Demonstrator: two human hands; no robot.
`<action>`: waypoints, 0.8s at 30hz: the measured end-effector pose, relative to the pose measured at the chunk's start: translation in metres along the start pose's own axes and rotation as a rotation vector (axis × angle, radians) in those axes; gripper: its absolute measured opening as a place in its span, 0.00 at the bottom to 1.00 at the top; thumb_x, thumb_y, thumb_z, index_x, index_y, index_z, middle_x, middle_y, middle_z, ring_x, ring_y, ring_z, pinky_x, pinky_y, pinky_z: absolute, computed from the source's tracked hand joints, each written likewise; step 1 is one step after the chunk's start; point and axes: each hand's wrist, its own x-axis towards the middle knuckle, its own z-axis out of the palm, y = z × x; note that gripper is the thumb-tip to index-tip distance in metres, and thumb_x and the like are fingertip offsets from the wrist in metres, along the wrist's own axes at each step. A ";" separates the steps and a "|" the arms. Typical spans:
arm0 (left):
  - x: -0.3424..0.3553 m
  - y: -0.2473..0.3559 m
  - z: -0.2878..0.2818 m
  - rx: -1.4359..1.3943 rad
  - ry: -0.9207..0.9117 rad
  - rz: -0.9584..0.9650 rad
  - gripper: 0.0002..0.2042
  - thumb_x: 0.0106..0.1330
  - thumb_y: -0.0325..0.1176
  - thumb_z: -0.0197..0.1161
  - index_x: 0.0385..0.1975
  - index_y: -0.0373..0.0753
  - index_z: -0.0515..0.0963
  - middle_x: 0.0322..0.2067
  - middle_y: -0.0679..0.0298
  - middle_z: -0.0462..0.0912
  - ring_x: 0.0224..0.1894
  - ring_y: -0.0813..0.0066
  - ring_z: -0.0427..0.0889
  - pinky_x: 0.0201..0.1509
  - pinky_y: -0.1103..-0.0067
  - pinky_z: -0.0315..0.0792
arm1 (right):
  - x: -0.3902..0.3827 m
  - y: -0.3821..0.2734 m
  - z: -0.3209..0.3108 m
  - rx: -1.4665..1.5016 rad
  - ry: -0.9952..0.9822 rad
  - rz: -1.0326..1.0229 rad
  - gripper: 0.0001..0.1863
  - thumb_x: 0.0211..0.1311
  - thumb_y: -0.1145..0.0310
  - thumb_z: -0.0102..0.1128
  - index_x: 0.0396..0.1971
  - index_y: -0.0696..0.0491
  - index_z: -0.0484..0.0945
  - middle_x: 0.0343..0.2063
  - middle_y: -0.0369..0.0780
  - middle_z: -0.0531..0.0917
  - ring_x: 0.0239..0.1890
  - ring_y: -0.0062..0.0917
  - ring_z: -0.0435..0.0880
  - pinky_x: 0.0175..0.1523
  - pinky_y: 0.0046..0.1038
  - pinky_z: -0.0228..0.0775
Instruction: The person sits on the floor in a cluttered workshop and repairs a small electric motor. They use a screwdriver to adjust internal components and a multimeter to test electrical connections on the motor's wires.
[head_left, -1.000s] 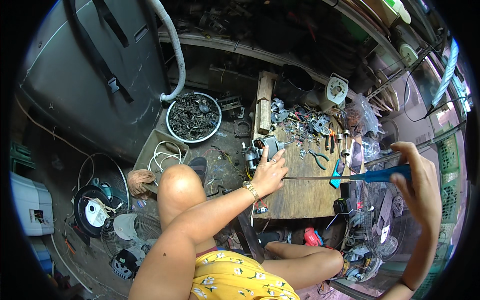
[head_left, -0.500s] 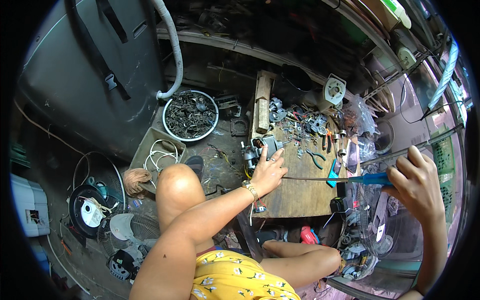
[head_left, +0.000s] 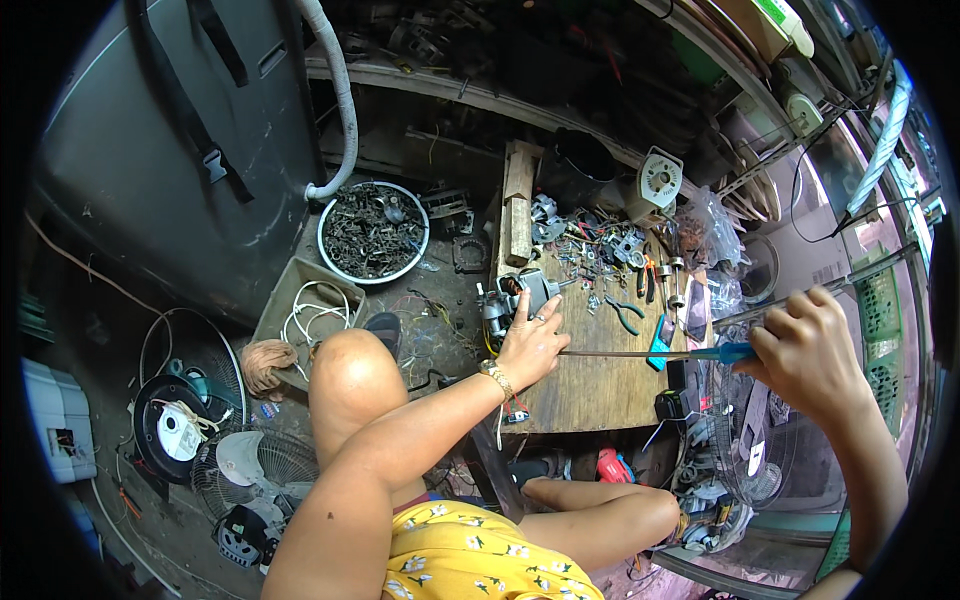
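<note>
A small electric motor (head_left: 538, 290) with copper windings and a metal shaft lies at the left edge of the wooden work board (head_left: 590, 395). My left hand (head_left: 532, 345) grips it from the near side, with the fingers over its casing. In my closed right hand (head_left: 808, 352) is the blue handle of a long screwdriver (head_left: 640, 355). Its shaft runs level across the board toward my left hand, and the tip is hidden beside that hand. Pliers (head_left: 625, 316) with dark handles and a turquoise tool (head_left: 661, 343) lie on the board near the shaft.
Loose screws and motor parts (head_left: 600, 250) cover the board's far side, beside a wooden block (head_left: 518, 220). A round basin (head_left: 424, 235) of small metal pieces stands on the floor at the left. Fan parts (head_left: 190, 430) lie further left; a fan guard (head_left: 745, 440) leans at the right.
My right hand has moved a little to the left along the screwdriver and covers more of its handle. My left hand stays on the motor. The whole view has shifted slightly.
</note>
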 end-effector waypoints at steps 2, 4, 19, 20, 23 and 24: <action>0.000 0.001 0.000 0.007 -0.002 -0.003 0.04 0.49 0.34 0.65 0.26 0.50 0.81 0.38 0.65 0.75 0.67 0.64 0.63 0.70 0.41 0.38 | 0.006 0.006 -0.008 0.304 -0.417 0.275 0.17 0.39 0.57 0.75 0.24 0.52 0.79 0.26 0.42 0.82 0.33 0.38 0.82 0.36 0.39 0.70; 0.000 -0.001 0.001 0.015 0.003 -0.010 0.05 0.49 0.35 0.65 0.26 0.51 0.82 0.39 0.65 0.76 0.67 0.65 0.63 0.70 0.41 0.38 | 0.001 0.014 -0.001 0.360 -0.310 0.229 0.22 0.34 0.57 0.78 0.26 0.54 0.78 0.26 0.46 0.83 0.31 0.42 0.83 0.37 0.40 0.72; 0.002 0.000 -0.006 0.010 -0.052 -0.004 0.05 0.48 0.37 0.67 0.26 0.51 0.82 0.38 0.66 0.76 0.67 0.65 0.63 0.70 0.41 0.37 | -0.011 0.007 0.002 0.326 -0.191 0.149 0.12 0.45 0.67 0.71 0.23 0.53 0.74 0.25 0.41 0.81 0.30 0.37 0.81 0.31 0.37 0.68; 0.001 0.000 -0.004 0.014 -0.042 -0.005 0.05 0.48 0.37 0.67 0.26 0.51 0.81 0.38 0.66 0.76 0.67 0.65 0.63 0.70 0.41 0.37 | -0.011 0.005 0.003 0.221 -0.056 0.072 0.13 0.43 0.67 0.71 0.23 0.53 0.74 0.25 0.39 0.79 0.30 0.35 0.80 0.31 0.36 0.68; 0.001 -0.002 -0.001 0.031 -0.021 -0.009 0.05 0.49 0.36 0.67 0.26 0.51 0.81 0.38 0.66 0.75 0.67 0.64 0.62 0.70 0.41 0.37 | -0.013 0.001 0.006 -0.056 0.316 -0.128 0.14 0.36 0.67 0.73 0.24 0.51 0.76 0.25 0.33 0.70 0.29 0.28 0.72 0.33 0.30 0.68; 0.000 -0.002 -0.001 0.031 -0.027 -0.010 0.05 0.49 0.36 0.67 0.26 0.51 0.81 0.38 0.66 0.75 0.67 0.64 0.62 0.70 0.41 0.37 | -0.016 0.000 0.009 -0.001 0.276 -0.079 0.14 0.37 0.67 0.73 0.24 0.51 0.76 0.25 0.33 0.72 0.30 0.28 0.73 0.33 0.30 0.68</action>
